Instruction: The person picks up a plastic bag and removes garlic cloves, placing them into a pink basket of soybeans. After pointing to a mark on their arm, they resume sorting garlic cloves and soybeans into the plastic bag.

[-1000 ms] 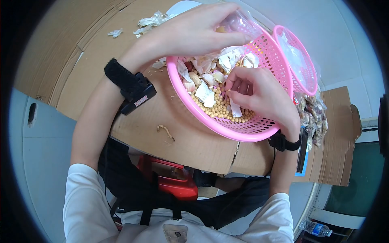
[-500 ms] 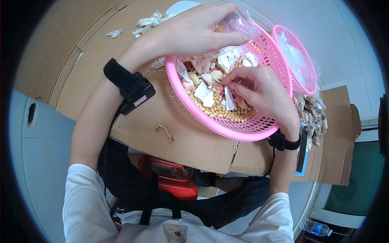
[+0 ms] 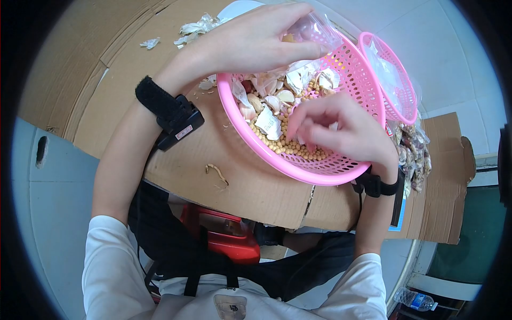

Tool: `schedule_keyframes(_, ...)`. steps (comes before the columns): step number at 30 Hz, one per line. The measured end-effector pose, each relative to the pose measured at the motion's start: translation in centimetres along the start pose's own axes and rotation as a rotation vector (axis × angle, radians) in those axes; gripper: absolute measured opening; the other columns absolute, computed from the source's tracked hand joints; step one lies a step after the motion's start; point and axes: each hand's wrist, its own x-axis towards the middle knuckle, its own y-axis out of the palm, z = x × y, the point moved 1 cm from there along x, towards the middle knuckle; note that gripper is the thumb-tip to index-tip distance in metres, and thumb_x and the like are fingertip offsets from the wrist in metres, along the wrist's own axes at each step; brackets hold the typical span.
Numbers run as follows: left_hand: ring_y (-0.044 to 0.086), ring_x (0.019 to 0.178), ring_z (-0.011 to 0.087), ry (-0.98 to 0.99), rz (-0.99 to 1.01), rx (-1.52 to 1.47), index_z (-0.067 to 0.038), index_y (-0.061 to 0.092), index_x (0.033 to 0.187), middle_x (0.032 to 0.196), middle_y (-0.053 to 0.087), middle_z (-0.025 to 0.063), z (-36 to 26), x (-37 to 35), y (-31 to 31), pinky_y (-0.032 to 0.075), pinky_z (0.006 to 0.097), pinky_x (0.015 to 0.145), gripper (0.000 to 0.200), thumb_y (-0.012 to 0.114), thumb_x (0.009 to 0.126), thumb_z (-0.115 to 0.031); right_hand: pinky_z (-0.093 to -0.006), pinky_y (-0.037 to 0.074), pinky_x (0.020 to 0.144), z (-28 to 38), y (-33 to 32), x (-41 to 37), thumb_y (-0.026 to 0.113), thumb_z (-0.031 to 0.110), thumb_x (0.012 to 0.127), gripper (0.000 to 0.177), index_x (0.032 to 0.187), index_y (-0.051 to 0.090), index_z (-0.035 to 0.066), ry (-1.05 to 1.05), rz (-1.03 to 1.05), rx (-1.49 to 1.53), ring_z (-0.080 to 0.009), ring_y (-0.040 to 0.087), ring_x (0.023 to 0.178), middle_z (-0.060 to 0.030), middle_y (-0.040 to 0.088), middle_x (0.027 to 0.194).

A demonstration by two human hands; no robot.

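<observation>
A pink perforated basket (image 3: pixel 298 172) holds soybeans (image 3: pixel 280 143), garlic cloves (image 3: pixel 273 103) and pieces of white papery skin (image 3: pixel 268 124). Over its far left rim, my left hand (image 3: pixel 272 40) is closed on a clear plastic bag (image 3: pixel 314 32). My right hand (image 3: pixel 333 125) is inside the basket, just above the beans on the right, its fingers curled in and slightly blurred. Something pale shows between those fingers, too small to name.
Garlic skins (image 3: pixel 200 29) and a dry brown root (image 3: pixel 217 175) lie on the cardboard (image 3: pixel 240 200). A smaller pink basket (image 3: pixel 408 98) with plastic inside stands at the right, near bagged goods (image 3: pixel 417 154). A red stool (image 3: pixel 226 240) is below.
My right hand has pulled back slightly down and to the right, its fingers curling more. The white peel that stood beneath it is now mostly out of sight. My left hand has hardly moved.
</observation>
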Motion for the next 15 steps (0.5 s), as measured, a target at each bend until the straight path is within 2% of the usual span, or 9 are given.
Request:
schedule_keyframes(2,0.062,0.061,0.0101,0.059,0.059,-0.1,0.005,0.051,0.126,0.092,0.064,0.0121,-0.9,-0.9,-0.6,0.05,0.023,0.049,0.046,0.061,0.105,-0.036,-0.0333,0.054,0.065,-0.3,0.1,0.0,0.063,0.009,0.087,0.018,0.098,0.075,-0.001,0.022,0.237,-0.211,-0.0159,0.069,0.067,-0.0094,0.071,0.074)
schedule_keyframes(3,0.062,0.061,0.0101,0.059,0.058,-0.1,0.005,0.051,0.126,0.092,0.064,0.0121,-1.0,-1.1,-0.3,0.05,0.023,0.049,0.046,0.061,0.105,-0.036,-0.0379,0.056,0.069,-0.7,0.3,-0.1,0.061,0.008,0.087,0.02,0.097,0.075,-0.002,-0.009,0.145,-0.247,-0.0234,0.071,0.069,-0.0131,0.073,0.076)
schedule_keyframes(4,0.062,0.06,0.01,0.073,0.012,-0.053,0.005,0.051,0.126,0.092,0.065,0.0119,-1.0,-1.2,0.1,0.05,0.0229,0.048,0.046,0.061,0.105,-0.036,-0.0379,0.056,0.069,-1.0,0.3,0.1,0.061,0.008,0.087,0.02,0.097,0.075,-0.002,-0.01,0.145,-0.246,-0.0234,0.071,0.069,-0.0131,0.073,0.076)
schedule_keyframes(5,0.062,0.06,0.0099,0.088,-0.035,-0.006,0.005,0.051,0.126,0.091,0.065,0.0117,-1.0,-1.2,0.3,0.049,0.0229,0.048,0.046,0.06,0.105,-0.035,-0.0408,0.056,0.071,-1.3,0.0,0.4,0.06,0.008,0.088,0.021,0.097,0.075,-0.002,0.04,-0.046,-0.369,-0.0281,0.072,0.072,-0.0161,0.073,0.078)
schedule_keyframes(7,0.062,0.059,0.0098,0.066,0.009,-0.044,0.005,0.051,0.127,0.092,0.065,0.0116,-1.1,-1.1,-0.3,0.049,0.0229,0.048,0.046,0.06,0.106,-0.035,-0.0468,0.055,0.075,-1.4,-0.6,0.6,0.056,0.009,0.092,0.024,0.101,0.075,-0.002,0.141,-0.374,-0.657,-0.0376,0.072,0.078,-0.0226,0.072,0.082)
schedule_keyframes(8,0.062,0.059,0.0097,0.045,0.054,-0.082,0.005,0.051,0.127,0.092,0.065,0.0116,-1.2,-1.0,-0.5,0.049,0.023,0.048,0.045,0.06,0.106,-0.034,-0.0468,0.055,0.075,-1.7,-0.8,0.5,0.056,0.009,0.092,0.024,0.101,0.075,-0.002,0.142,-0.374,-0.657,-0.0376,0.072,0.078,-0.0226,0.072,0.082)
schedule_keyframes(10,0.062,0.059,0.0096,0.039,0.055,-0.108,0.004,0.051,0.126,0.09,0.065,0.0111,-1.7,-1.2,-0.6,0.049,0.023,0.048,0.045,0.06,0.106,-0.034,-0.0474,0.055,0.075,-2.3,-1.2,0.4,0.059,0.01,0.094,0.021,0.105,0.072,-0.003,0.141,-0.56,-0.716,-0.0374,0.071,0.076,-0.021,0.073,0.083)
schedule_keyframes(14,0.062,0.059,0.0095,0.038,0.045,-0.099,0.004,0.051,0.126,0.086,0.065,0.0094,-1.1,-0.9,-0.3,0.049,0.0229,0.047,0.044,0.06,0.106,-0.034,-0.0465,0.054,0.074,-1.1,-0.6,0.5,0.061,0.01,0.096,0.018,0.107,0.067,-0.002,0.046,-0.531,-0.638,-0.0374,0.071,0.075,-0.0191,0.073,0.084)
schedule_keyframes(15,0.062,0.059,0.0095,0.038,0.045,-0.1,0.004,0.051,0.126,0.086,0.065,0.0094,-1.1,-0.9,-0.4,0.049,0.0229,0.047,0.044,0.06,0.106,-0.034,-0.0451,0.054,0.072,-1.1,-0.5,0.6,0.063,0.01,0.095,0.017,0.107,0.066,-0.001,0.017,-0.465,-0.596,-0.0359,0.071,0.075,-0.0177,0.072,0.084)
